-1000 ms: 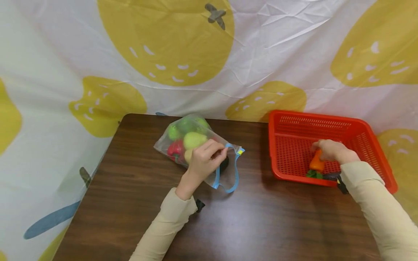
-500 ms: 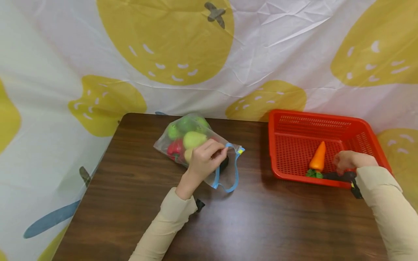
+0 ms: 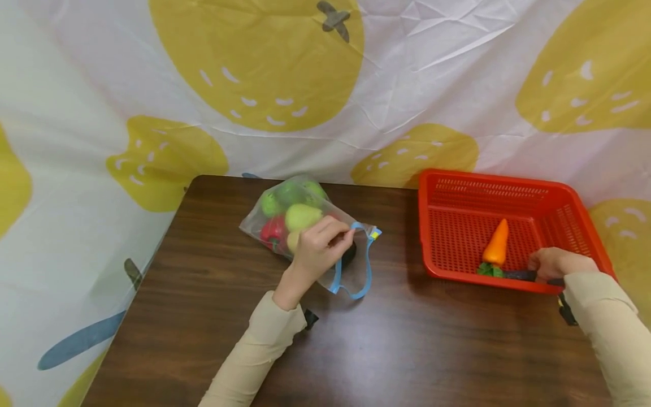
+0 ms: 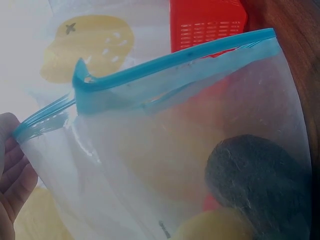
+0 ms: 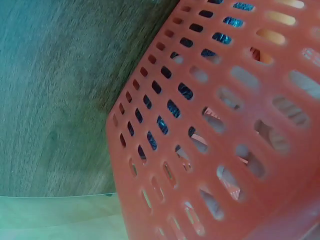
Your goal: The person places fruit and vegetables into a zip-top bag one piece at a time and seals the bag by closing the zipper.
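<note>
My left hand [image 3: 322, 243] pinches the blue-edged mouth of a clear zip bag [image 4: 125, 125], lying on the table. Inside the bag are a yellow-green pear [image 3: 303, 217], a red bell pepper [image 3: 273, 229], several green round pieces and a dark oval item [image 4: 255, 175]. My right hand [image 3: 561, 264] is down in the red basket [image 3: 432, 226], fingers curled round a long dark vegetable [image 3: 519, 275] near the front wall. An orange carrot [image 3: 496, 246] with a green top lies beside it. In the right wrist view, the perforated basket wall covers most of that hand.
The basket stands at the right of the brown wooden table [image 3: 396, 339], near its back edge. A white cloth [image 3: 391, 68] with yellow fruit prints hangs behind the table and along its left side.
My right hand has let go of the carrot, which now lies in the basket, and has moved right and nearer to the long dark vegetable. The left hand and bag have stayed put.
</note>
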Tool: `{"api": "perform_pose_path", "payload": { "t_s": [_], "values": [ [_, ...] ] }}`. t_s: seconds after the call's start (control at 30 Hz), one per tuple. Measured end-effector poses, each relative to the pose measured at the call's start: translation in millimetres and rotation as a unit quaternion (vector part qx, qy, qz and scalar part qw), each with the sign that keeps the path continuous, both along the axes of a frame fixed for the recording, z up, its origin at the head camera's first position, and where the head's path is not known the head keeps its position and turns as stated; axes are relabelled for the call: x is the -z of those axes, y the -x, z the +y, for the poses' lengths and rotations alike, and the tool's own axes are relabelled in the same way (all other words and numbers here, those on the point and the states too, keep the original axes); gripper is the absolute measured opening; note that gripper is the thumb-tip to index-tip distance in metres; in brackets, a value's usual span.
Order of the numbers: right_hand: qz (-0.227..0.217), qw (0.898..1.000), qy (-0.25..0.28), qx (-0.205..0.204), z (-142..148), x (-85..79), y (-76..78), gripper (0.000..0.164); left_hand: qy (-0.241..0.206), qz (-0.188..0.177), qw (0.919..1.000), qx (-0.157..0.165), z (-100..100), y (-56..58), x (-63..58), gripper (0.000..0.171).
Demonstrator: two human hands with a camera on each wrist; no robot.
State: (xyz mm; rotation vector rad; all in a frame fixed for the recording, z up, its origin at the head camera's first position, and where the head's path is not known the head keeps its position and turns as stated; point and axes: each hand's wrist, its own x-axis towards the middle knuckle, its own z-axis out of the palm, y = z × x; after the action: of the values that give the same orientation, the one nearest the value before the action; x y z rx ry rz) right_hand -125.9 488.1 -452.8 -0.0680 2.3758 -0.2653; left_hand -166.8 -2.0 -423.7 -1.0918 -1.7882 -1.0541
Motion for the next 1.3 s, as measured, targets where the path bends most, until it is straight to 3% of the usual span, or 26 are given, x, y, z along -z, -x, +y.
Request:
{"api": "perform_pose_path", "payload": {
  "t_s": [0.17,0.47,0.6,0.73,0.9,0.97,1.07,1.1,1.2,1.3],
  "values": [
    [0.027,1.000,0.003,0.007,2,-7.0,-0.9,0.049,0.001,-0.003,1.0000,0.003,0,-0.1,0.4,0.010],
    [0.162,0.985,0.044,-0.029,3,-21.0,-1.2,0.044,0.000,0.000,1.0000,-0.004,-1,0.1,3.4,0.010],
    [0.226,0.971,0.077,-0.019,-15,-32.1,-3.8,0.037,0.002,0.002,1.0000,-0.004,-1,0.1,4.8,0.010],
    [0.310,0.941,0.138,-0.016,-48,-46.4,-7.0,0.035,0.002,0.002,1.0000,-0.005,-1,0.0,5.2,0.010],
    [0.376,0.891,0.255,-0.021,-105,-57.4,-11.4,0.038,0.001,-0.001,1.0000,-0.005,0,-0.8,3.2,0.008],
    [0.390,0.862,0.324,-0.016,-131,-54.8,-11.7,0.039,0.000,-0.005,1.0000,-0.005,0,-1.0,2.4,0.007],
    [0.397,0.798,0.453,-0.014,-174,-42.2,-10.3,0.044,-0.001,-0.012,0.9999,-0.007,0,-0.9,1.5,0.007],
    [0.394,0.773,0.497,-0.014,-189,-35.9,-9.5,0.046,-0.002,-0.014,0.9999,-0.007,0,-0.8,1.5,0.007],
    [0.369,0.711,0.599,-0.007,-235,-18.2,-8.8,0.049,-0.001,-0.018,0.9998,-0.009,0,-0.2,1.3,0.006],
    [0.361,0.668,0.651,0.026,-276,-2.7,-9.5,0.050,-0.001,-0.021,0.9998,-0.007,1,0.1,0.5,0.006]
  ]
}}
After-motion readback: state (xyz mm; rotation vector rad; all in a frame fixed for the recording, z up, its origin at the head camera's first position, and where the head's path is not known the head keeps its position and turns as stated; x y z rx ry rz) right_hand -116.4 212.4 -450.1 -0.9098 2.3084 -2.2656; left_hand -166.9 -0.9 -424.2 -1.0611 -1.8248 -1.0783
